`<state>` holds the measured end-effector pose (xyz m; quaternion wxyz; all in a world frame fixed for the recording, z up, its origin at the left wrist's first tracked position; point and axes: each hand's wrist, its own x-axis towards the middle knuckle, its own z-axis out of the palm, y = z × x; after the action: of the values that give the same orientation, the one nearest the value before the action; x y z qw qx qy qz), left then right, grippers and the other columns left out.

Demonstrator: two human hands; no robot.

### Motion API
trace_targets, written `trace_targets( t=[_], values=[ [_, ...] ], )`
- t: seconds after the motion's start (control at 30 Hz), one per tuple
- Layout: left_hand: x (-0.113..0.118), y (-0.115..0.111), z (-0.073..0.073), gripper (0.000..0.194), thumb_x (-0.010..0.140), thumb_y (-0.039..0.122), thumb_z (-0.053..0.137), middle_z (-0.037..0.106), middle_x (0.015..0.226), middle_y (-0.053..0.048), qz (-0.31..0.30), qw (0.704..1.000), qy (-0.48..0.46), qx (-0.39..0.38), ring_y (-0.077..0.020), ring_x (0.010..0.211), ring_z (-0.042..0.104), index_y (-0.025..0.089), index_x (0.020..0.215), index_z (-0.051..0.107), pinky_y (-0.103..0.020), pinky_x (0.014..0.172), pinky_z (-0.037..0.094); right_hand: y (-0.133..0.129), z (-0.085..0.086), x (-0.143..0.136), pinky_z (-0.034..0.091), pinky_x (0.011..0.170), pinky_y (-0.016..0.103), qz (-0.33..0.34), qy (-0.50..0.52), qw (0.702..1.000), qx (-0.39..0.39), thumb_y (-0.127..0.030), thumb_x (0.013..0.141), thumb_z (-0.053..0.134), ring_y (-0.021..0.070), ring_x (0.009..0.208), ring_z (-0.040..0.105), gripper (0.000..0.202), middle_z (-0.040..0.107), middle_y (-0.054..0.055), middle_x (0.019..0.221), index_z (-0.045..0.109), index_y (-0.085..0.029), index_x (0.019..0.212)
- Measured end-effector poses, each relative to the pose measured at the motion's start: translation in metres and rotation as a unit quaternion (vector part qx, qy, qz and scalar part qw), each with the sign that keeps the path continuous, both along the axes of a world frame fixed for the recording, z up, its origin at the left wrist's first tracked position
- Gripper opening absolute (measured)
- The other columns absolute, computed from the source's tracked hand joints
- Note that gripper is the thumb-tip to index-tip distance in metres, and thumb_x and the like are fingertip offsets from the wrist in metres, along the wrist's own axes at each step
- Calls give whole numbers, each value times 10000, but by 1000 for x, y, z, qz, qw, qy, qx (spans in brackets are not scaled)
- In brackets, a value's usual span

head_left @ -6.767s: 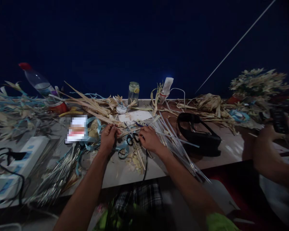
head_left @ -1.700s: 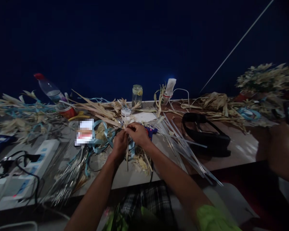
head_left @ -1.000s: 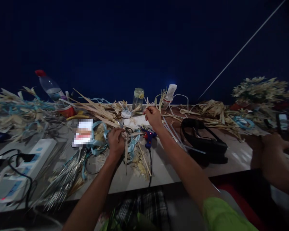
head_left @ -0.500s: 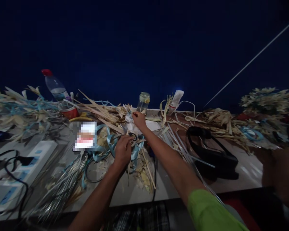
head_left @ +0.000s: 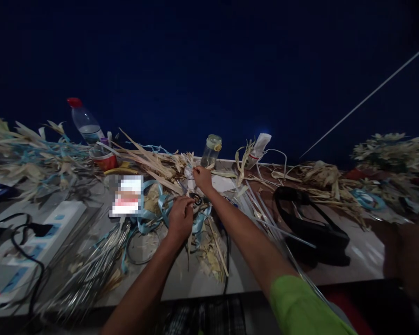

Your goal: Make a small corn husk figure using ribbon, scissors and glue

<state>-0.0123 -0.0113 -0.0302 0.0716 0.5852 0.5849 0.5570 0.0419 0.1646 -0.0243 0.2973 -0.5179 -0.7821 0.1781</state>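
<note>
My left hand [head_left: 180, 216] is curled with its fingertips pressed together, low over the middle of the table. Right beside its fingertips is a small black ring-shaped thing [head_left: 196, 199]; I cannot tell whether the hand touches it. Farther back, my right hand [head_left: 203, 179] pinches at the edge of a crumpled whitish clear plastic piece [head_left: 188, 172]. What either hand grips is too small to make out. Light blue ribbon [head_left: 163, 204] lies in loops left of my left hand. Dry husk scraps [head_left: 211, 253] are scattered in front of it.
Behind my hands stand a clear jar [head_left: 212, 150] and dried husk strips [head_left: 150, 163]. Wire stems [head_left: 104, 260], a phone with a blurred screen [head_left: 127, 196] and a power strip [head_left: 52, 232] lie left. A black headset-like strap [head_left: 310, 228] and another person's hand [head_left: 417, 251] are right.
The whole view has shifted slightly, so things appear a little farther right. Both hands keep nearly the same place and pose over the table.
</note>
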Motion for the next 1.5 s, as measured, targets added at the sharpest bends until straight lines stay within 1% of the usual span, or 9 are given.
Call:
trace_targets(
  t=[0.27, 0.4, 0.6, 0.73, 0.83, 0.97, 1.17, 1.33, 1.5],
  values=[
    [0, 1, 0, 171, 799, 159, 437, 612, 866, -63, 6, 1000, -8, -4, -176, 854, 567, 171, 874, 590, -322, 797, 451, -12, 24, 24, 389, 634, 196, 13, 59, 997, -51, -234, 792, 408, 109, 646, 550, 246, 650, 9, 710, 644, -168, 770],
    [-4, 3, -2, 173, 796, 201, 451, 605, 868, -80, 31, 999, -8, -31, -195, 848, 559, 158, 878, 598, -336, 791, 444, -37, 37, 51, 410, 608, 209, 69, 97, 988, -100, -315, 784, 441, 104, 592, 540, 263, 639, 1, 685, 648, -160, 736],
    [-9, 5, -3, 204, 767, 256, 492, 596, 889, -96, 51, 996, 19, -71, -224, 882, 541, 158, 903, 608, -368, 814, 433, -77, 41, 87, 448, 692, 238, 54, 145, 984, -85, -288, 772, 482, 120, 696, 581, 233, 662, 6, 769, 659, -172, 870],
    [-9, 6, -4, 232, 751, 271, 507, 590, 924, -99, 42, 996, 30, -78, -229, 921, 532, 158, 922, 615, -373, 847, 423, -91, 41, 97, 434, 809, 264, 55, 76, 994, -53, -206, 762, 516, 139, 853, 584, 211, 668, 33, 916, 665, -182, 910],
    [-9, 7, -5, 213, 737, 260, 516, 581, 910, -92, 34, 996, 35, -76, -220, 901, 534, 159, 887, 629, -365, 837, 429, -97, 41, 95, 407, 864, 259, 95, -1, 995, -28, -140, 769, 493, 142, 926, 561, 257, 645, 59, 978, 665, -169, 958],
    [-10, 8, -5, 190, 735, 233, 510, 583, 875, -85, 29, 996, 38, -71, -216, 889, 530, 160, 853, 639, -363, 827, 432, -103, 40, 86, 399, 854, 245, 151, -92, 984, -30, -109, 781, 444, 144, 922, 552, 292, 605, 75, 970, 668, -162, 961],
    [-8, 7, -1, 174, 775, 270, 496, 595, 874, -82, 35, 997, 32, -56, -211, 918, 525, 169, 820, 630, -366, 855, 421, -113, 38, 84, 395, 816, 304, 163, -219, 962, -1, -128, 747, 481, 194, 926, 529, 346, 520, 97, 1061, 616, -193, 1059],
    [-6, 3, 7, 207, 782, 328, 512, 590, 900, -84, 3, 999, 22, -27, -203, 919, 536, 169, 862, 619, -357, 852, 424, -112, 47, 85, 370, 829, 281, 168, -181, 969, 29, -173, 781, 477, 177, 935, 515, 222, 553, 69, 1012, 663, -193, 902],
    [-3, 0, 12, 288, 722, 355, 598, 596, 975, -89, -40, 998, 52, -25, -219, 977, 533, 180, 952, 602, -365, 885, 408, -108, 59, 87, 363, 816, 253, 211, -167, 963, -7, -187, 810, 452, 156, 891, 548, 234, 633, 44, 930, 655, -197, 925]
  ],
)
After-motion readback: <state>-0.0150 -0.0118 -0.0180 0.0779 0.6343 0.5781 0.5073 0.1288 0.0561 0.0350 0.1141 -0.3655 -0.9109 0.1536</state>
